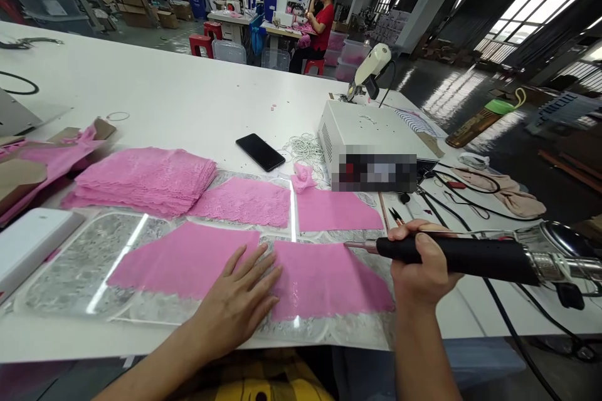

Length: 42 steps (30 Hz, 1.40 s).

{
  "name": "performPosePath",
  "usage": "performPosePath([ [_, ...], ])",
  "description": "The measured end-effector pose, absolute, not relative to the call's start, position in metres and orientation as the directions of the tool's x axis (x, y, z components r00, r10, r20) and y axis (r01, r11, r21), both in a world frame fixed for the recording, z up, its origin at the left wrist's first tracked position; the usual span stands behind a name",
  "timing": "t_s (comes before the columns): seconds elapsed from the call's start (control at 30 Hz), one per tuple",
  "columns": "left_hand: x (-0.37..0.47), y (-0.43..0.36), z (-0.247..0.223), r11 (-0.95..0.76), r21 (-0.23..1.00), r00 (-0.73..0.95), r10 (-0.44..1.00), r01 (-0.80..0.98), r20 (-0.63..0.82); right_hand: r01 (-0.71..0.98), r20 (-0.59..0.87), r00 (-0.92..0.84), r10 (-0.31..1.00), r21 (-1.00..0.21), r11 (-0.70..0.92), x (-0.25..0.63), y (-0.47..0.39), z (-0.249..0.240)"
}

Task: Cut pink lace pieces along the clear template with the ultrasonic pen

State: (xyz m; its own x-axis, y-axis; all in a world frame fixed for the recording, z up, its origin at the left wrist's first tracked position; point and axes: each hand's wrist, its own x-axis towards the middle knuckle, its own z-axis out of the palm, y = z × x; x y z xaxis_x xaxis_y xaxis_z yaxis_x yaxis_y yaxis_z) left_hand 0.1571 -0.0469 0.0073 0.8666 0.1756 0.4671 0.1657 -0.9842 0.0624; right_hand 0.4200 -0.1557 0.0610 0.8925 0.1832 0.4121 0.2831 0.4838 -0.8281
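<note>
My right hand [426, 263] is wrapped round a black-handled tool [470, 257] with a thin metal tip, held nearly level and pointing left. Its tip is at the upper edge of a pink fabric piece [324, 282], though contact cannot be told. My left hand [247, 291] lies flat with fingers spread, across the gap between that piece and another pink fabric piece [183, 257] on its left. Both pieces rest on a clear patterned mat [61, 276]. Behind them are a pink lace piece [244, 200] and a smaller plain pink piece [341, 210].
A stack of pink lace [145, 178] sits at the left behind a white device [37, 244]. Farther back lie a phone [260, 151] and a heap of thin cord [305, 150]. A grey machine box [376, 128] stands at the right, near cables and a bottle [480, 122]. A seated person [323, 22] works beyond.
</note>
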Motion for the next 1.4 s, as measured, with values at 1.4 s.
performPosePath([
  [1.4, 0.160, -0.036, 0.008, -0.997, 0.007, 0.875, 0.076, 0.083, 0.477, 0.254, 0.332, 0.937, 0.104, -0.857, 0.447, 0.433, -0.212, 0.065],
])
